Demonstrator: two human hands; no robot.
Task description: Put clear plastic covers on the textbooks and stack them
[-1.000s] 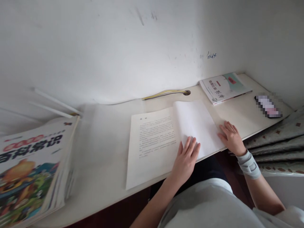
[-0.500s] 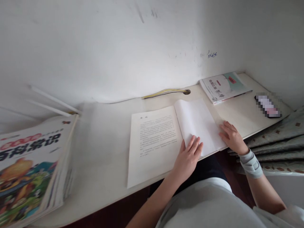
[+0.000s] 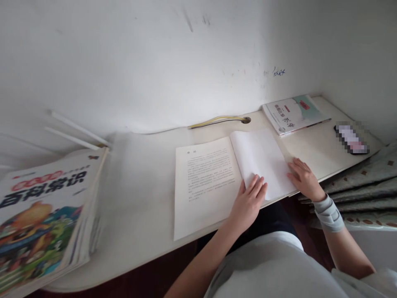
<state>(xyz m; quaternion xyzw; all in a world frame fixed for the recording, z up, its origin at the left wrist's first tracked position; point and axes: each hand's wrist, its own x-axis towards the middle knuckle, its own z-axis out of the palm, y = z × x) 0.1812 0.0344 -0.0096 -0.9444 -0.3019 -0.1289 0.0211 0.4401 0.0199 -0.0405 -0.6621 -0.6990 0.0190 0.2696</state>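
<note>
An open white book [image 3: 211, 178] lies on the white desk [image 3: 139, 207] in front of me, printed text on its left page and a blank right page. My left hand [image 3: 249, 200] rests flat with fingers spread across the book's lower middle, over the fold. My right hand [image 3: 304, 179] lies palm down on the right edge of the blank page, with a grey wrist band [image 3: 328, 213] behind it. Neither hand grips anything.
A stack of colourful picture books [image 3: 43, 211] fills the desk's left end. A thin workbook [image 3: 294, 114] lies at the back right, a phone [image 3: 352, 138] beside it. A cable hole [image 3: 246, 120] with yellow cord sits by the wall. Patterned cloth [image 3: 366, 186] hangs at right.
The blank right page has settled slightly flatter under my hands. My left hand slid a little right and up on the book. The view shifted slightly.
</note>
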